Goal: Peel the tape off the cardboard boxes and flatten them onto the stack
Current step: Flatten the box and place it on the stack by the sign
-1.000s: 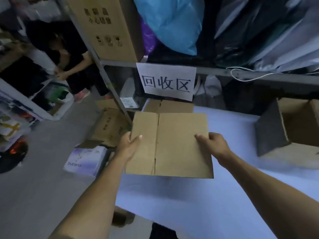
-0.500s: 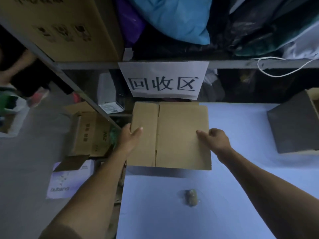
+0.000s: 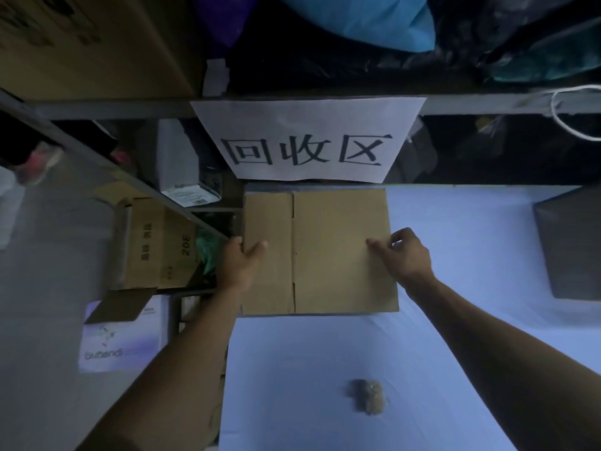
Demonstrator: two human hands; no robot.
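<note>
Head view looks down on a flattened brown cardboard box [image 3: 328, 255] lying at the far left of the pale blue table [image 3: 455, 255], just below a white paper sign with black characters [image 3: 305, 141] that hangs from the grey metal shelf rail [image 3: 487, 104]. Left hand [image 3: 239, 266] grips the box's left edge, thumb on top. Right hand [image 3: 403, 255] rests on the right edge with fingers curled (whether it grips is unclear). Nearer, a small crumpled brownish wad [image 3: 369, 395] sits on the table. A dark grey box [image 3: 569, 245] stands at the right.
</note>
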